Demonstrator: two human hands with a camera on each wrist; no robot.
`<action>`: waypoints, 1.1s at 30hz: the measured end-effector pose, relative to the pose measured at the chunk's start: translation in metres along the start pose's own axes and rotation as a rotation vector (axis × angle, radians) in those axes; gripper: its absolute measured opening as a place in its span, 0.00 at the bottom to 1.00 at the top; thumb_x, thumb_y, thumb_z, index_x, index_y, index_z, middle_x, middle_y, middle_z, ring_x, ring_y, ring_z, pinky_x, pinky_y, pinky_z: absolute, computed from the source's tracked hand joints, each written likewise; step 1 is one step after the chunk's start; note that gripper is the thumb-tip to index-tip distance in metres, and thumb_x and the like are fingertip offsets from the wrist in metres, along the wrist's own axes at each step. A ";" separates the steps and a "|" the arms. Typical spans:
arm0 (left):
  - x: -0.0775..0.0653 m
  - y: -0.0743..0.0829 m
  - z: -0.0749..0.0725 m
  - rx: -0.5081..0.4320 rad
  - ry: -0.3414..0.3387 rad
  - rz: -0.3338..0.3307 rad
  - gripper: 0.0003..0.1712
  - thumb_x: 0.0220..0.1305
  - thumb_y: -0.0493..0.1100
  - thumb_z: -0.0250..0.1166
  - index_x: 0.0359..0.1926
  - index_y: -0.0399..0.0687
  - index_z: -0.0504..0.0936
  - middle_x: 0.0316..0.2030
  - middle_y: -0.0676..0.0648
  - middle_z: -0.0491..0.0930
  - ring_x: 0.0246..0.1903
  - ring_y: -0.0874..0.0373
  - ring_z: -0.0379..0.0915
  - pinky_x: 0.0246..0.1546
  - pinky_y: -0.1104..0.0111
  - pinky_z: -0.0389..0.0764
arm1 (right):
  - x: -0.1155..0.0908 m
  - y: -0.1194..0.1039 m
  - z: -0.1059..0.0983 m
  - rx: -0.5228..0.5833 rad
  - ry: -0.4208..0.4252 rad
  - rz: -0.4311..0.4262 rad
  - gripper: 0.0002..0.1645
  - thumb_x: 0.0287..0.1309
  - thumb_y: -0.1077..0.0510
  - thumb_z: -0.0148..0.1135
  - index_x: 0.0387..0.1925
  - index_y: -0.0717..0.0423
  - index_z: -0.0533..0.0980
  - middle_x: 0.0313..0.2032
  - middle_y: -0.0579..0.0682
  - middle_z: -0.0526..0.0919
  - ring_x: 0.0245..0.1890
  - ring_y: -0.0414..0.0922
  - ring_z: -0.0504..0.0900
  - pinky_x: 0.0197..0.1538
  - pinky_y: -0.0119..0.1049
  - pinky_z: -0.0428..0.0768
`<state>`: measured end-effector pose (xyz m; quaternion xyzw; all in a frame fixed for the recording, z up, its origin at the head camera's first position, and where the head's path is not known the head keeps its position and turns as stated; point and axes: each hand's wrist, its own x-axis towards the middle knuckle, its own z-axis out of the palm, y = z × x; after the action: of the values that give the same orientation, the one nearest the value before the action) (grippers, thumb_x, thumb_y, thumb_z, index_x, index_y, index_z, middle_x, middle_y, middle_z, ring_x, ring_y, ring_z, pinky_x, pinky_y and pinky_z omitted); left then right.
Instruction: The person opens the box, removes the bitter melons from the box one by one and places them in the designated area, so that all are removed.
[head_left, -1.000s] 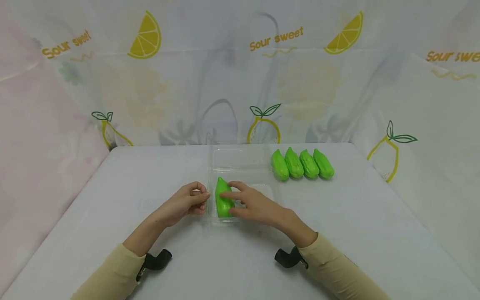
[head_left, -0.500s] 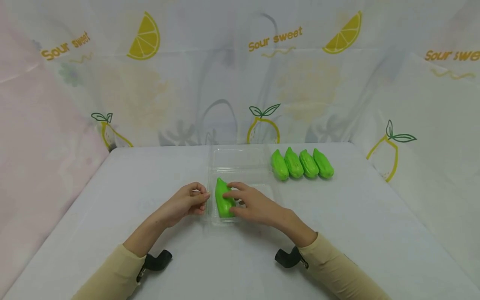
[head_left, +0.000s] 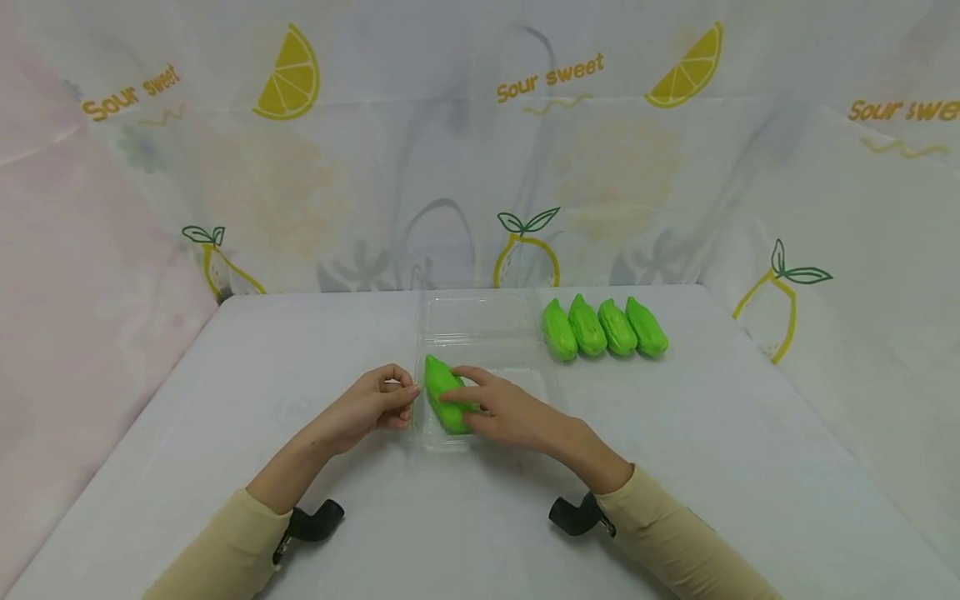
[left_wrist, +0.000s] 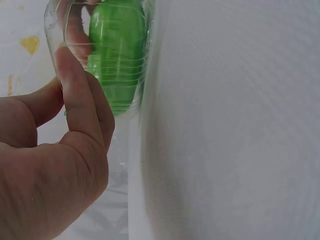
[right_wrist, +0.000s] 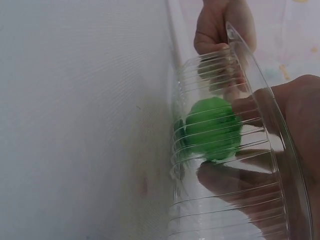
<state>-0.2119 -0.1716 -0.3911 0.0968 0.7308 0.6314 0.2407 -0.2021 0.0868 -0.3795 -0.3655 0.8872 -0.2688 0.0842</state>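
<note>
In the head view a clear plastic clamshell box (head_left: 510,358) lies with its lid (head_left: 476,318) folded back. A bright green, melon-like fruit (head_left: 441,379) with a pointed tip is in the front tray, slanting with its tip toward the left. My right hand (head_left: 517,410) reaches over the tray and holds this fruit, fingers curved about it. Through the ribbed wall (right_wrist: 220,192) in the right wrist view, fingers show on both sides of the fruit. At the tray's left side my left hand (head_left: 381,402) pinches the rim between thumb and fingers.
Behind the box to the right, several similar green fruits (head_left: 603,327) lie side by side in a row. The table has a white cloth (head_left: 315,333), and a printed curtain (head_left: 360,150) hangs along its back edge. Black wrist mounts (head_left: 318,521) stick out beneath both sleeves.
Under my right hand, the green fruit has turned in the tray. Its tip has swung left and it now lies slanted rather than nearly straight. My left hand stays at the rim.
</note>
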 end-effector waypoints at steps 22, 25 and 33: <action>0.000 0.000 0.000 -0.006 0.002 -0.003 0.12 0.74 0.44 0.58 0.45 0.41 0.65 0.24 0.52 0.74 0.24 0.64 0.74 0.28 0.76 0.81 | -0.001 0.002 -0.006 -0.022 0.120 -0.033 0.22 0.61 0.60 0.63 0.58 0.48 0.79 0.68 0.54 0.70 0.60 0.50 0.77 0.60 0.44 0.79; 0.000 0.000 0.000 -0.005 -0.001 -0.003 0.12 0.74 0.44 0.58 0.45 0.42 0.65 0.24 0.53 0.74 0.24 0.64 0.74 0.29 0.76 0.82 | -0.001 0.002 -0.007 -0.021 0.123 -0.038 0.22 0.61 0.61 0.62 0.57 0.49 0.79 0.67 0.55 0.70 0.61 0.51 0.77 0.61 0.44 0.79; 0.002 -0.002 0.001 -0.007 0.007 -0.012 0.11 0.74 0.43 0.58 0.44 0.43 0.66 0.23 0.53 0.74 0.23 0.64 0.74 0.28 0.76 0.82 | -0.003 0.004 -0.013 -0.018 0.143 -0.031 0.23 0.61 0.63 0.61 0.58 0.50 0.79 0.68 0.56 0.70 0.61 0.50 0.78 0.57 0.44 0.80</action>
<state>-0.2127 -0.1707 -0.3938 0.0894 0.7298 0.6331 0.2421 -0.2063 0.0965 -0.3707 -0.3597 0.8875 -0.2877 0.0132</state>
